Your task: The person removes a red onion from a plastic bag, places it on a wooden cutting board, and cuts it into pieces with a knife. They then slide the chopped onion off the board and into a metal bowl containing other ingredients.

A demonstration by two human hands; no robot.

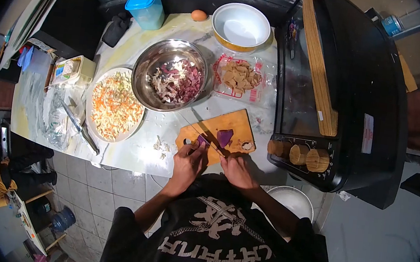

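A wooden cutting board [237,121] lies at the counter's front edge. My right hand [239,169] is closed around the handle of a knife [212,142], whose thin blade points up and left across the board. Close by, my left hand [189,161] pinches a small purple vegetable piece [202,139] beside the blade. A larger purple chunk [224,137] rests on the board right of the knife. Just beyond the board, a steel bowl [143,53] holds chopped purple-red and pale bits. Whether the blade touches the pinched piece is hard to tell.
Left are a plate [140,123] of shredded orange-white vegetables and another knife [81,127]. Beyond the board, brown slices [240,76] lie on a plastic bag, near a white bowl [241,26], an egg [199,15] and a blue-lidded container [146,9]. A black oven [308,90] borders the right.
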